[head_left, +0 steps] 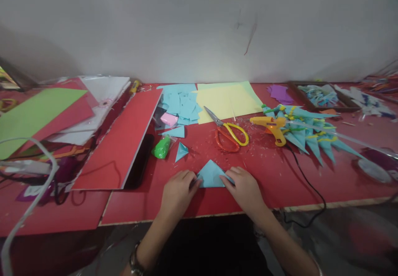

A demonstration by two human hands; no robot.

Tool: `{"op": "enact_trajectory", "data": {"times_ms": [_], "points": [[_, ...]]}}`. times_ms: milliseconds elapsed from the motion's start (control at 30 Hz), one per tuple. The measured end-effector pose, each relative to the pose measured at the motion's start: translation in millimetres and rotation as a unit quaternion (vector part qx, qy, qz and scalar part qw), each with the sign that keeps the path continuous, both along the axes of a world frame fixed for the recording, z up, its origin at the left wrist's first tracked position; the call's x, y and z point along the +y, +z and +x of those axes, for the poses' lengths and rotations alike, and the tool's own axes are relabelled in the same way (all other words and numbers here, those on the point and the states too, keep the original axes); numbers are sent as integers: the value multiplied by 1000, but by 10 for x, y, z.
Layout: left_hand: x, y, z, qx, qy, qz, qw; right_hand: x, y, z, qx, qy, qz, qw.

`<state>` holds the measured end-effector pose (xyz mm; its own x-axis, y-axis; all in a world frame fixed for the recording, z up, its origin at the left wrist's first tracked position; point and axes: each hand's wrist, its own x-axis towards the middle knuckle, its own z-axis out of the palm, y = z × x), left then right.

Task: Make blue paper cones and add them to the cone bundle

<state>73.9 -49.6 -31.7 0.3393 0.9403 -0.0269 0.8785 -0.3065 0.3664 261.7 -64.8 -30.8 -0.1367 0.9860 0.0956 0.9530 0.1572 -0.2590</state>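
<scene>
A light blue piece of paper (212, 175), folded to a triangle with its point away from me, lies on the red table near the front edge. My left hand (179, 190) pinches its left corner between thumb and fingers. At the right corner, my right hand (245, 189) grips the paper in the same way. Just beyond my left hand sits a small folded blue paper piece (181, 151), beside a green packet of clay (161, 147). Scissors (228, 131) with one red and one yellow handle lie partly open beyond the paper.
A yellow glue gun (273, 127) trails a black cord over the front edge, beside blue paper cones (317, 137). Blue paper pieces (178, 100), yellow sheets (225, 102) and a pink packet (169, 119) lie behind. A red board (120, 143) leans over a black object at left.
</scene>
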Motion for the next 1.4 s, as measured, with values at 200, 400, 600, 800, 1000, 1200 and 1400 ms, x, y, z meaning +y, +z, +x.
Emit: {"op": "enact_trajectory", "data": {"times_ms": [200, 400, 600, 800, 1000, 1200, 1400], "points": [[0, -4, 38, 29, 1, 31, 999, 37, 8, -44, -40, -23, -24, 999], [22, 8, 63, 61, -5, 51, 997, 60, 24, -71, -51, -40, -40, 997], [11, -42, 68, 48, -2, 80, 996, 62, 32, -95, -63, -46, -41, 996], [59, -9, 16, 40, -15, 44, 998, 50, 6, -96, -64, -45, -4, 997], [240, 23, -210, 9, -148, 2, 989, 26, -37, -91, -52, -44, 39, 997], [362, 61, -347, 25, -234, 7, 972, 25, -61, -124, -50, -52, 51, 996], [455, 157, -342, 53, -292, -8, 955, 21, -48, -169, -83, -11, 105, 991]]}}
